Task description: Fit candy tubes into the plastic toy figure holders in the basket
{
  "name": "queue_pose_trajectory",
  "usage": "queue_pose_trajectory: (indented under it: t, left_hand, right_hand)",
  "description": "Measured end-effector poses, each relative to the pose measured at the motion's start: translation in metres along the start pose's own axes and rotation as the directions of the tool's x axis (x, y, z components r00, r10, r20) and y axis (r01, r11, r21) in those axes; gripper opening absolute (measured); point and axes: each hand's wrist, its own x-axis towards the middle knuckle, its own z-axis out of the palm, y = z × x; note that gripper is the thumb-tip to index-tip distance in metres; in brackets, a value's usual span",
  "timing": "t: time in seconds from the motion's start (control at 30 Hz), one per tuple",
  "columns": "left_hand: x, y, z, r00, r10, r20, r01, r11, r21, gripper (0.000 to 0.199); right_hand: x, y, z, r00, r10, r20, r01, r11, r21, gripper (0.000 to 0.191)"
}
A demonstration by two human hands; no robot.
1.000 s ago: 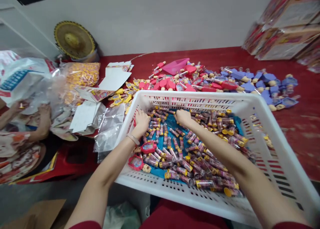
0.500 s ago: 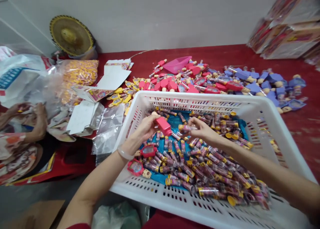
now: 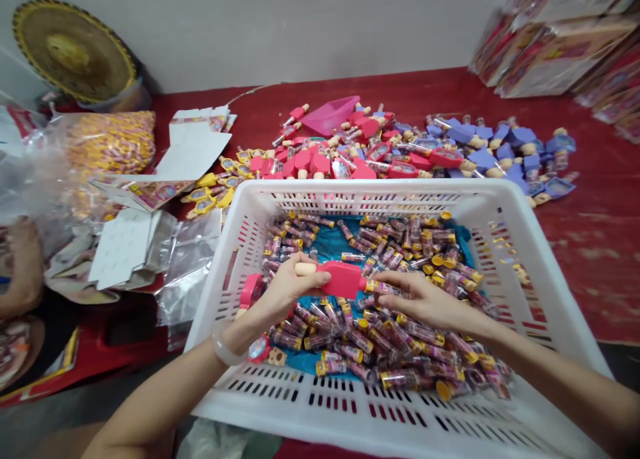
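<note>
My left hand [image 3: 295, 282] is closed round the pale handle end of a red plastic toy [image 3: 344, 279], held level above the basket. My right hand [image 3: 417, 297] pinches a small clear tube with a yellow cap [image 3: 383, 287]. The tube's yellow end meets the narrow right end of the red toy; whether it is seated inside cannot be made out. Below both hands, a white slotted basket [image 3: 530, 229] holds many similar tubes [image 3: 345, 339] on blue plastic sheeting. Inside its left side, more red toys [image 3: 259, 347] lie partly behind my left forearm.
Behind the basket lie heaps of red toys [image 3: 320, 160], purple toys [image 3: 520, 139] and yellow toys [image 3: 203, 205], with a pink scoop [image 3: 330, 115]. White cards [image 3: 120, 245] and bags sit left. Wrapped packs [image 3: 550, 52] are stacked at right. Another person's arm [image 3: 23, 265] shows far left.
The red toy has turned level, and the tube in my right hand has come up against its end; before, they were apart. The view has shifted, moving the surroundings leftward.
</note>
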Motion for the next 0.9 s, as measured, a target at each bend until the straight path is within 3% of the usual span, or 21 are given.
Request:
queue_pose_trajectory:
  t: [0.2,0.27,0.37,0.5,0.77,0.83,0.9]
  left_hand:
    - [-0.003,-0.004,0.006,0.98,-0.107,0.17,0.097,0.993,0.066,0.044]
    - [-0.007,-0.002,0.009,0.945,-0.161,0.284,0.094,0.967,0.235,0.043]
    - [-0.017,0.0,0.013,0.895,-0.207,0.394,-0.044,0.839,0.542,0.038]
    - [-0.031,0.0,0.02,0.897,-0.157,0.414,-0.194,0.701,0.686,0.037]
    - [-0.031,-0.004,0.018,0.919,-0.185,0.348,-0.157,0.639,0.753,0.038]
    - [-0.032,-0.006,0.018,0.918,-0.116,0.38,-0.253,0.567,0.784,0.034]
    - [-0.035,-0.008,0.02,0.908,-0.027,0.418,-0.368,0.423,0.828,0.029]
  right_hand:
    - [-0.007,0.0,0.014,0.995,-0.098,0.008,0.093,0.912,-0.4,0.013]
    - [-0.006,0.005,0.02,0.987,-0.161,0.011,0.146,0.867,-0.477,0.008]
    - [-0.005,0.012,0.025,0.973,-0.229,-0.038,0.158,0.773,-0.614,0.005]
    - [-0.004,0.015,0.028,0.948,-0.306,-0.089,0.133,0.634,-0.762,0.004]
    - [-0.003,0.014,0.03,0.927,-0.344,-0.152,0.043,0.498,-0.866,0.004]
    - [-0.003,0.013,0.031,0.92,-0.363,-0.149,0.048,0.481,-0.875,0.003]
    - [-0.004,0.011,0.033,0.918,-0.376,-0.13,0.069,0.471,-0.879,0.003]
